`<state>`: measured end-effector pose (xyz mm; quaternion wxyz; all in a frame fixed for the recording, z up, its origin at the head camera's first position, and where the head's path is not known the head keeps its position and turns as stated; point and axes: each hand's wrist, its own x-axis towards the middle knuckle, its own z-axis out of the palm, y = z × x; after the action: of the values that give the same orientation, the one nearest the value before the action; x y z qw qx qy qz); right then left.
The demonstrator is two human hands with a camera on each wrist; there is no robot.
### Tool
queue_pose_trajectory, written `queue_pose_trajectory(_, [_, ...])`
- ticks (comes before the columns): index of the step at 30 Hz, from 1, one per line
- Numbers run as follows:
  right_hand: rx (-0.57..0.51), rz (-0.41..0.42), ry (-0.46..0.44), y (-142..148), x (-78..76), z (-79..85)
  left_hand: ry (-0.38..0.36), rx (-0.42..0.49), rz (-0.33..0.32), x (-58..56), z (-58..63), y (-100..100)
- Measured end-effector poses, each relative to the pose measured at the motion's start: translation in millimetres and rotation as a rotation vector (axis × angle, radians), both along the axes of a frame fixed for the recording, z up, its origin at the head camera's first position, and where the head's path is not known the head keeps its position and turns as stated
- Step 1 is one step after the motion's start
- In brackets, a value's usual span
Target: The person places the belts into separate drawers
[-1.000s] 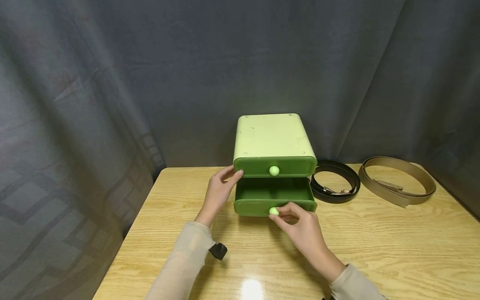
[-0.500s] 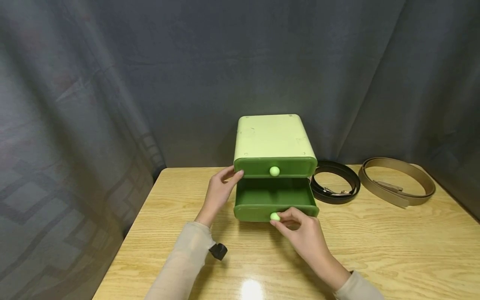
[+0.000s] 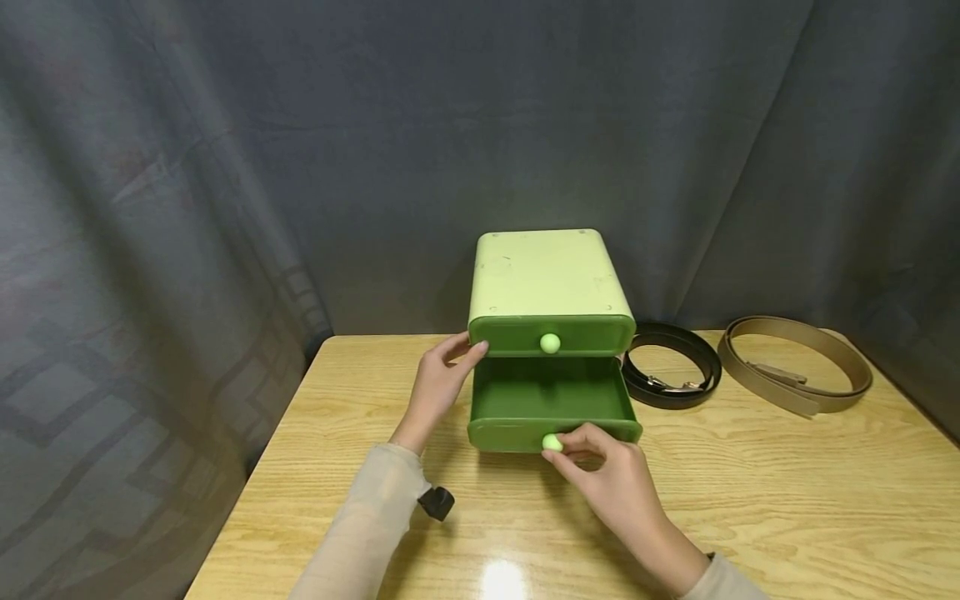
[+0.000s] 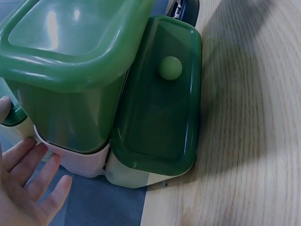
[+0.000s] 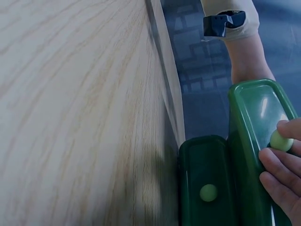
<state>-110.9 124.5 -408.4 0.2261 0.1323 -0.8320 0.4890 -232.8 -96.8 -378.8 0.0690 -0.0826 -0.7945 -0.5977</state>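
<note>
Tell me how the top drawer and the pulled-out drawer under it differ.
The top drawer is shut, while the pulled-out drawer is open, its inside showing. The right hand pinches the pulled-out drawer's knob, while the top drawer's knob is left untouched. Both have green fronts and round, pale green knobs.

No lettering, label, brand or number can be read in any view. The scuffs atop the two-drawer cabinet (image 3: 551, 271) and the pale line pattern on the grey curtain (image 3: 420, 167) form no legible characters or signs.
</note>
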Motion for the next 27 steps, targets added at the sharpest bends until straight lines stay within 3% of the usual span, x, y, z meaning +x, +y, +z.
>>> queue_pose_trajectory(19, [0.0, -0.008, -0.002, 0, 10.8, 2.3, 0.014, -0.024, -0.005, -1.3, -1.6, 0])
queue_pose_trajectory(27, [0.014, 0.008, 0.053, 1, 13.7, 0.8, 0.023, -0.057, 0.002, -2.3, -1.9, -1])
